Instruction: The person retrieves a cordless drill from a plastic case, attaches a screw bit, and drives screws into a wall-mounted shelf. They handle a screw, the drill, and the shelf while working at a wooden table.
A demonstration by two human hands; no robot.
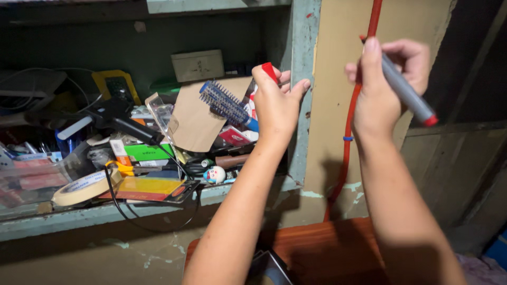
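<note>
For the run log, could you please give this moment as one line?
left hand: holds red cap | right hand: holds grey marker | beside: cluttered shelf

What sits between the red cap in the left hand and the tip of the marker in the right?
Nothing visible. The left hand holds the red cap and the right hand holds the grey marker; only open air in front of the tan board and teal post separates them.

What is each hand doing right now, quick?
Left hand: closed on a small red cap, held up in front of the cluttered shelf.
Right hand: closed around a grey marker with red ends.
</note>
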